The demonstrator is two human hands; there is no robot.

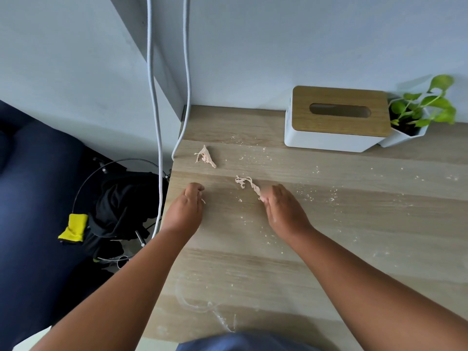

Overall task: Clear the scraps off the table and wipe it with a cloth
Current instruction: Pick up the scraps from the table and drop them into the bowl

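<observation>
Two pale, shredded scraps lie on the wooden table [329,224]: one [205,156] near the left edge and a long strip [247,183] in the middle. My right hand [282,207] pinches the near end of the strip. To its left, my left hand [188,206] is curled by the table's left edge, and a small pale scrap [203,200] pokes out of its fingers. Fine crumbs [309,196] are scattered over the table, and a white smear [202,307] lies near the front. A yellow cloth [73,227] hangs off to the left, below the table.
A white tissue box with a wooden lid [336,117] and a potted plant [415,110] stand at the back right against the wall. Two white cables [155,97] hang down past the table's left edge. A wire-frame bin with a black bag [121,206] stands on the floor at the left.
</observation>
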